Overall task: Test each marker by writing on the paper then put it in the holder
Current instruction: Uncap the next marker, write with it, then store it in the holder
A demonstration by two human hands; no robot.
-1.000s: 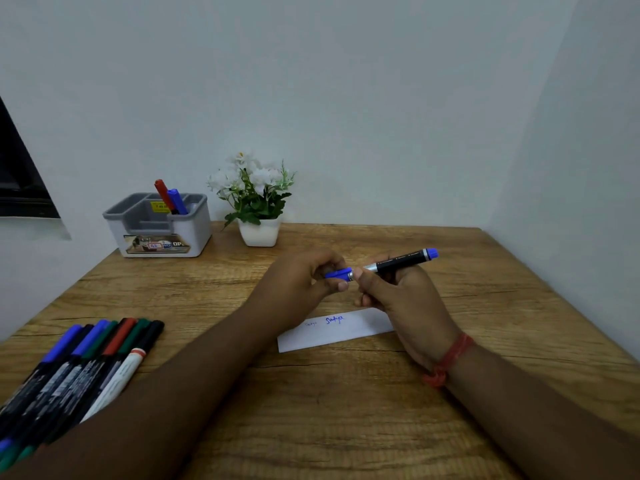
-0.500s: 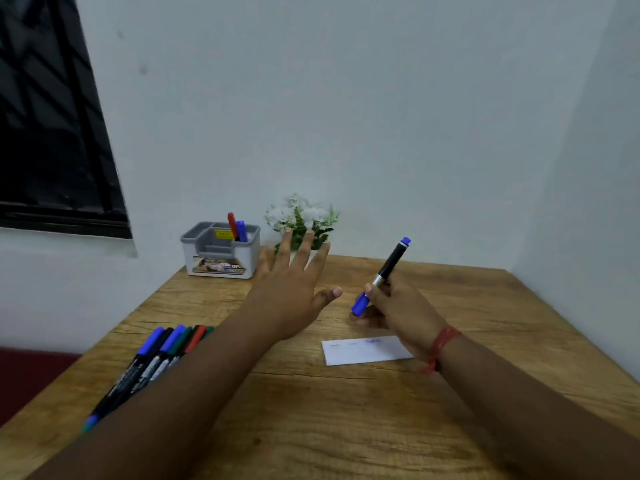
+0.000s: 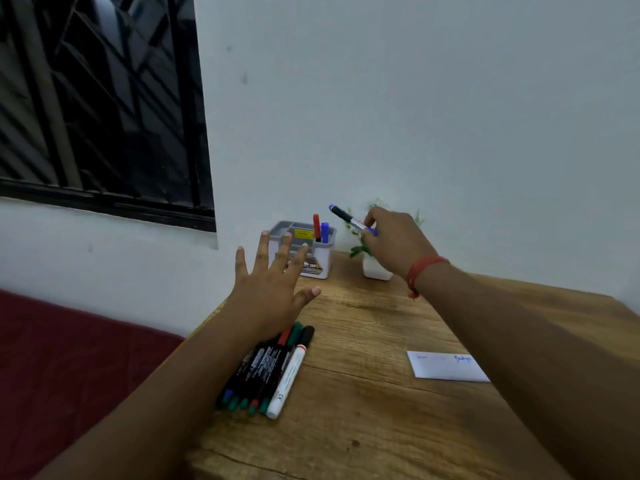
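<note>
My right hand (image 3: 394,242) pinches a black marker with blue ends (image 3: 346,218) in the air, just right of the grey and white holder (image 3: 320,261). A red marker (image 3: 316,226) and a blue marker (image 3: 325,232) stand in the holder's right compartment. My left hand (image 3: 270,289) hovers with spread fingers in front of the holder, above the far ends of several markers (image 3: 270,368) lying in a row on the wooden table (image 3: 363,410). A white paper strip (image 3: 446,367) with blue scribbles lies to the right, partly under my right forearm.
A small white pot with a green plant (image 3: 375,268) stands right of the holder, mostly behind my right hand. A dark barred window (image 3: 97,98) is at upper left. A dark red surface (image 3: 69,368) lies left of the table's edge.
My right hand has carried the capped blue marker from above the paper up and left toward the holder. My left hand let go of the cap end and spread open; the view swung left.
</note>
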